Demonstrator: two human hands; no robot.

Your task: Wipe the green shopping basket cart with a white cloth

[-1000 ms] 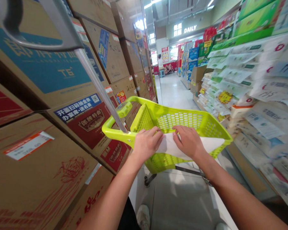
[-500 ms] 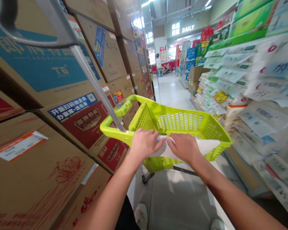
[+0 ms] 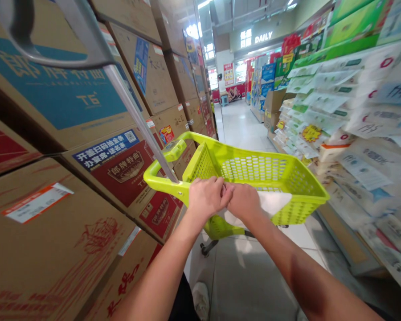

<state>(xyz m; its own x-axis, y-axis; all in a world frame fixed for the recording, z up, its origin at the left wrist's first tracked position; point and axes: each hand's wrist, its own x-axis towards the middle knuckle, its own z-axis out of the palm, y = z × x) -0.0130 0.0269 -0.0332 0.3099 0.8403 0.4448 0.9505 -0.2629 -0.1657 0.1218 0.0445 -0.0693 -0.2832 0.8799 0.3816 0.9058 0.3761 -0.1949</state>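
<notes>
A lime-green rolling basket [image 3: 297, 214] with a grey telescopic handle [image 3: 130, 100] stands tilted before me. Over its near rim lies a white cloth [image 3: 276, 203], its loose end spread to the right. My left hand [image 3: 205, 196] is closed at the rim near the handle's base, fingers curled over the top edge. Right beside it, my right hand [image 3: 243, 203] is closed on the cloth against the rim. The two hands touch at thumbs and fingers, and the cloth between them is mostly hidden.
Stacked cardboard boxes [image 3: 103, 174] form a wall close on the left. Shelves of packaged tissues [image 3: 364, 129] line the right side. A tiled aisle [image 3: 235, 125] runs ahead to a blue stool [image 3: 224, 100]. A dark basket wheel [image 3: 205, 249] rests on the floor near my shoe [image 3: 200, 296].
My right hand has slid left along the rim until it meets my left hand. The cloth's free end has drawn left with it. The basket appears slightly further right.
</notes>
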